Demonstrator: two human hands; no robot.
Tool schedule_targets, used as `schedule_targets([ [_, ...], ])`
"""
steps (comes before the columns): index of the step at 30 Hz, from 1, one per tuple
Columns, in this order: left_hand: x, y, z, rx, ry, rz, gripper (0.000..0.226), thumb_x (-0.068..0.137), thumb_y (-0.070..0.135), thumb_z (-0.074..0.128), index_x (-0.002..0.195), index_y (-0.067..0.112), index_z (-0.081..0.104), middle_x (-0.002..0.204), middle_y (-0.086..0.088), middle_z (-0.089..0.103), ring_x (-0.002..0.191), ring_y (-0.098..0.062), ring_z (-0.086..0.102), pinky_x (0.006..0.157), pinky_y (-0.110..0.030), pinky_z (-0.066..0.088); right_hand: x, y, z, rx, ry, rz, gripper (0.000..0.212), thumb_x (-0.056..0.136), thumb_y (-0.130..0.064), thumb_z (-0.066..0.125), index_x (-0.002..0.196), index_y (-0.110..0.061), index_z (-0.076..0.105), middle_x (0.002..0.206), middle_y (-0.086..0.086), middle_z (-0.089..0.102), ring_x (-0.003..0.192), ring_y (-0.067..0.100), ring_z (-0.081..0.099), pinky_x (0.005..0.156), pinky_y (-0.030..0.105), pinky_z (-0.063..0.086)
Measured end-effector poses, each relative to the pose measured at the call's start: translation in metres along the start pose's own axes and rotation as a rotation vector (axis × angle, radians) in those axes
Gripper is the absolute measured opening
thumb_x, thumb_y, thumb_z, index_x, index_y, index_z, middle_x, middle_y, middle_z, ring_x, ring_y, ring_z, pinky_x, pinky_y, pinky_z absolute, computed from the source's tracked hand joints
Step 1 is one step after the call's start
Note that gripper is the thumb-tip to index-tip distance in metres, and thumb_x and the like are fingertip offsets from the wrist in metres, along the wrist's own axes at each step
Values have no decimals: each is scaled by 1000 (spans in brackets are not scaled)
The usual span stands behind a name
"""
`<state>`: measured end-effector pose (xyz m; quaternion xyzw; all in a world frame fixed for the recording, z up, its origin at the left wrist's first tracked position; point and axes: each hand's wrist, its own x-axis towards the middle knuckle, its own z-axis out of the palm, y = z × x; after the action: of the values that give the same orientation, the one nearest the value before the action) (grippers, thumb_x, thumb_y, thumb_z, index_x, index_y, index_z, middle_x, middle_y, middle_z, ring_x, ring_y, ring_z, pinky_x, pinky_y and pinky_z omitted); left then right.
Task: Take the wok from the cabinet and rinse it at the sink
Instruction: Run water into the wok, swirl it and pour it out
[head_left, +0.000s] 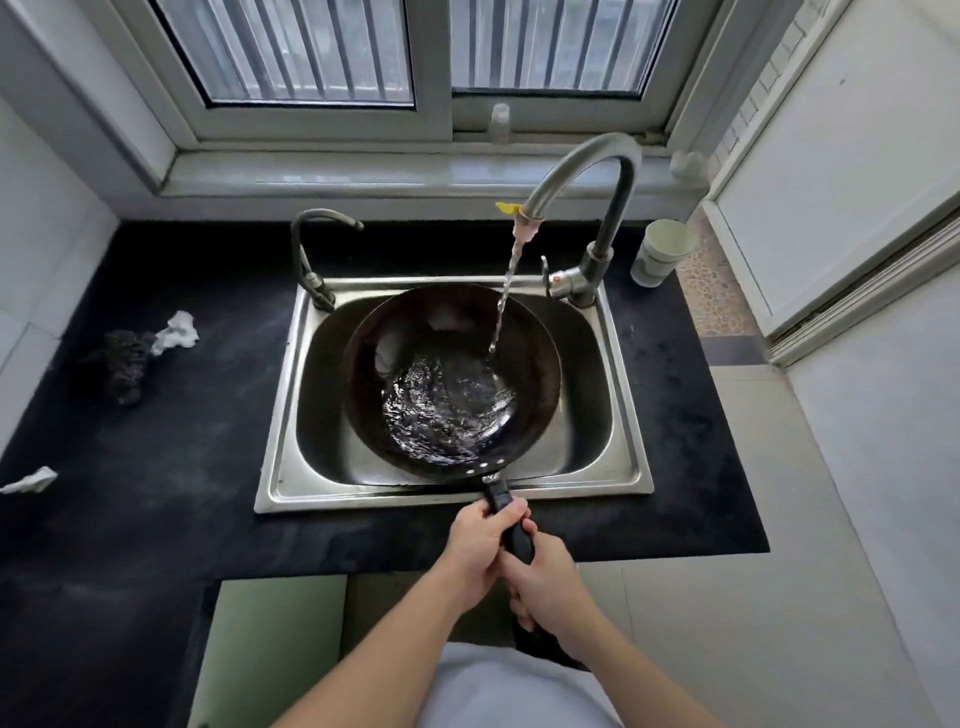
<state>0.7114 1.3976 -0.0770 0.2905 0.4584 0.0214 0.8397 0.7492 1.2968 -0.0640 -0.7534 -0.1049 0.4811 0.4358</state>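
A: Where were the hands?

B: Both sat low in the middle of the frame, wrapped around the wok's long black handle (511, 525). The left hand (480, 545) gripped it nearer the pan, fingers curled over the top; the right hand (545, 582) was closed on the handle's end, just behind and touching the left.

A: And the wok itself?

B: The round, dark metal wok (449, 379) was held over the basin of the rectangular stainless-steel sink (283, 415) at the centre of the frame, its handle reaching out over the sink's near rim. Whether its underside touched the basin could not be told.

A: Was water running?

B: Yes. A thin stream (501, 306) fell from the tall curved grey metal tap (587, 171) in the upper right of the sink area and struck the wok's inner wall on the right side. Rippling water (447, 410) had pooled in the bottom, toward the near side.

A: What else was about?

B: A smaller dark gooseneck tap (311, 254) stood at the sink's upper left corner. On the black countertop (182, 509), at the left of the frame, lay a dark crumpled scrubber (124, 364) touching a wad of white paper (179, 332). A white cup (662, 252) stood to the right of the tall tap's base, below the white-framed window (431, 67) running along the top.
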Motion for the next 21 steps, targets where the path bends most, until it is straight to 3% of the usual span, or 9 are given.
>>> schedule_targets([
  [9, 2, 13, 0, 49, 66, 38, 11, 92, 11, 66, 95, 1, 67, 78, -9, 67, 75, -21, 65, 84, -42, 55, 11, -15, 1, 49, -26, 62, 12, 95, -20, 60, 95, -8, 60, 54, 3, 55, 39, 16, 48, 38, 26, 42],
  [15, -4, 4, -11, 27, 49, 35, 8, 93, 6, 63, 95, -2, 63, 79, -11, 63, 71, -19, 64, 74, -35, 57, 2, -7, 8, 44, -52, 68, 13, 95, -16, 60, 87, -5, 59, 52, 3, 53, 38, 15, 47, 36, 25, 41],
  [21, 0, -8, -1, 30, -14, -23, 7, 93, 4, 61, 91, -3, 60, 74, -10, 60, 68, -19, 61, 67, -31, 57, -6, 0, -1, -7, 11, 89, 13, 95, -20, 60, 94, -7, 61, 53, 3, 56, 39, 17, 49, 39, 28, 44],
])
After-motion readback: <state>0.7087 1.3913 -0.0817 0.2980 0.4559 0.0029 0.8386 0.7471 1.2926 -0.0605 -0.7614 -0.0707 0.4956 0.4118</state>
